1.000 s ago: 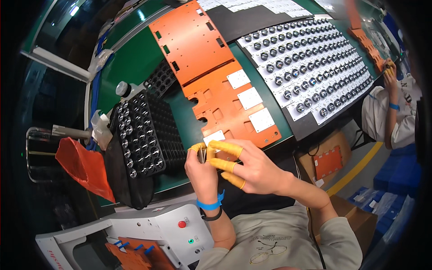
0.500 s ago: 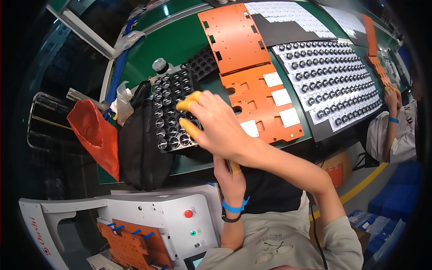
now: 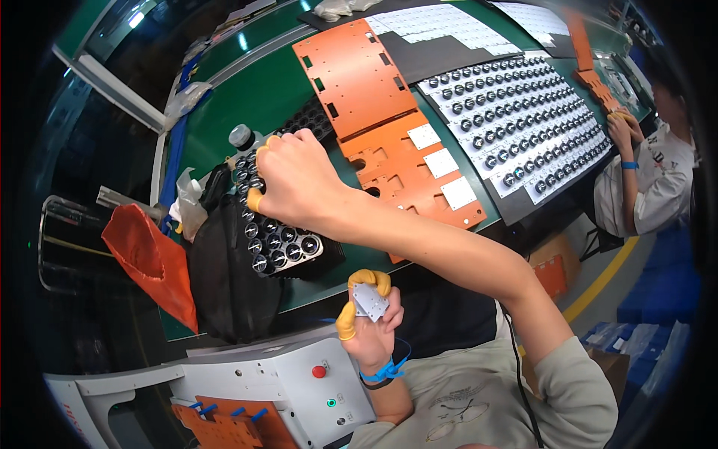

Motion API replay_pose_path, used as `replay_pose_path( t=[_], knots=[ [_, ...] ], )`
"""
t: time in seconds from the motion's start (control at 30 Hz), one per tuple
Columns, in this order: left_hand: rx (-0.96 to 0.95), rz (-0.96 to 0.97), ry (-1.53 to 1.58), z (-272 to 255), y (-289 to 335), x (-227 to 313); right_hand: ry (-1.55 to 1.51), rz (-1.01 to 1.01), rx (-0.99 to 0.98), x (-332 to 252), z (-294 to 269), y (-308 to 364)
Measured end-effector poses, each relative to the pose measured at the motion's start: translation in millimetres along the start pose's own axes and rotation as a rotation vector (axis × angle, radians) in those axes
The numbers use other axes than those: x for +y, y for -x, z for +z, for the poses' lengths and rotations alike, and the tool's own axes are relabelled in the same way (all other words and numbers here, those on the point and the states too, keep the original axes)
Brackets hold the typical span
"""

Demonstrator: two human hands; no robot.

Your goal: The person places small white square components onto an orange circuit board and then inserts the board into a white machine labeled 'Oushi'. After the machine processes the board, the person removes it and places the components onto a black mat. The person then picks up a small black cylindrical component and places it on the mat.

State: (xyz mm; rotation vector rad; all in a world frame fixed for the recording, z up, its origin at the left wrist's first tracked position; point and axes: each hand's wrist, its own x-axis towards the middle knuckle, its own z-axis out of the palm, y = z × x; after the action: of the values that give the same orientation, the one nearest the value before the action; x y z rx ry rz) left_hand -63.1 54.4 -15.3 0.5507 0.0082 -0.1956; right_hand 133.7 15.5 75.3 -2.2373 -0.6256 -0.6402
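My left hand (image 3: 372, 318) is palm up in front of the table's near edge, with yellow cots on its fingertips. Its bent fingers and thumb hold small white square plates (image 3: 371, 301) with tiny holes; a second edge shows under the top one. Over the black tray (image 3: 305, 263), my right hand (image 3: 295, 179) reaches down. Its yellow-capped thumb and forefinger are apart among the round clear-topped lenses (image 3: 288, 234), with nothing visible between them. The back of this hand hides part of the tray and its other fingertips.
An orange hinged fixture (image 3: 396, 157) with several white plates lies right of the tray. Beyond it, a white board (image 3: 516, 112) carries rows of black lenses. A black bag (image 3: 224, 262) and red pouch (image 3: 134, 251) hang left. Another person (image 3: 643, 172) works at far right.
My right hand has moved left and farther over the tray, uncovering its near-right lenses. My left hand, earlier partly behind my right, now shows palm up with the plates. The whole view has shifted.
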Motion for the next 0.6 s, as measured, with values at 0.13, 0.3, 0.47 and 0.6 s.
replay_pose_path(
  t=[0.13, 0.3, 0.47, 0.6],
  knots=[
    [-0.028, -0.070, 0.044, 2, -6, -6, -0.284, 0.117, 0.065, 3, -45, 22],
    [-0.049, -0.159, 0.256, 1, -16, -15, -0.422, 0.127, 0.030, 23, -101, 89],
    [-0.023, -0.121, 0.297, 17, -24, -30, -0.534, 0.162, -0.004, 39, -135, 150],
    [-0.045, -0.068, 0.143, 30, -32, -43, -0.498, 0.193, 0.017, 51, -149, 179]
  ],
)
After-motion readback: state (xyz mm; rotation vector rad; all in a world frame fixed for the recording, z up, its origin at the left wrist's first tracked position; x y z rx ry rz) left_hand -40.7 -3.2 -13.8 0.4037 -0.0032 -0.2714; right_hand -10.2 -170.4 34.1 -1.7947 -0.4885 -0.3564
